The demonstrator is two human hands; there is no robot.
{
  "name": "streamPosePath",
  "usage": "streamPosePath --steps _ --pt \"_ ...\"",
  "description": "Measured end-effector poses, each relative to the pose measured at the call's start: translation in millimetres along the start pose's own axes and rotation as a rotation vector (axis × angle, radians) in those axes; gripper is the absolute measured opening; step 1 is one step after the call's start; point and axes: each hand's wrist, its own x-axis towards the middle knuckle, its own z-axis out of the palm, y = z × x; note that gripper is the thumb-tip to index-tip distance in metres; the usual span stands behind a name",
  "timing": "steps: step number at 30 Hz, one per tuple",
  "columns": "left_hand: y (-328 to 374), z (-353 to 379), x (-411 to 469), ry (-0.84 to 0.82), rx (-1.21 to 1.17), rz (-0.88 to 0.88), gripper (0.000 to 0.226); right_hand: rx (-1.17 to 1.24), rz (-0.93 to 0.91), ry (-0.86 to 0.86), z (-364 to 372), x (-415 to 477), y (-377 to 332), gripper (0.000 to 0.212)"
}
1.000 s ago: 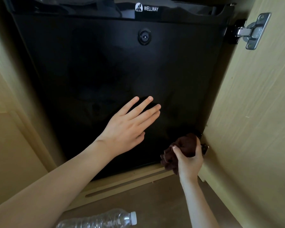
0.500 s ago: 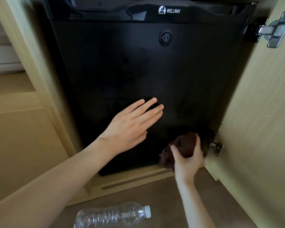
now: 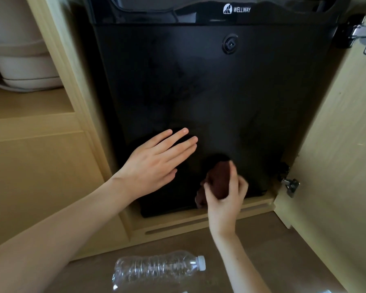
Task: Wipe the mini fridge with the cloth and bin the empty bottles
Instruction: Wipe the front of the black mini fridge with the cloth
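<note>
1. The right hand (image 3: 224, 199), fingers clenched round the crumpled dark-brown cloth (image 3: 218, 178), works low on the glossy black mini fridge door (image 3: 220, 92); so bunched, the cloth may only smear.
2. The left hand (image 3: 154, 163), fingers straight against the door, may leave prints.
3. The clear empty plastic bottle (image 3: 156, 269) on the floor could be knocked rolling.

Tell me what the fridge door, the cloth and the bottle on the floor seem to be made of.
Fridge door: glossy black, probably plastic or painted metal; faint reflections and smears show on it. Cloth: soft dark brown fabric, bunched into folds in the right hand. Bottle: thin clear plastic, ribbed and see-through, with a white cap.
</note>
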Motion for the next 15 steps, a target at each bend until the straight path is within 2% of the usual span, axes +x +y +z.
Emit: streamPosePath --steps 3,6,10,12,15 --pt "-2 -8 -3 0.033 0.039 -0.021 0.077 -0.008 0.041 -0.008 2 -22 10 0.082" --pt "-7 -20 -4 0.109 0.045 -0.167 0.087 0.028 0.014 0.064 5 -13 -9 0.081" --pt "-17 -27 -6 0.09 0.08 -0.355 0.095 0.109 -0.183 0.029 17 11 -56 0.082" --pt "-19 -26 -7 0.068 0.085 -0.36 0.095 0.065 -0.246 -0.026 25 16 -66 0.083" --pt "-22 -23 -8 0.072 0.045 -0.356 0.096 -0.027 -0.215 -0.051 33 2 -51 0.081"
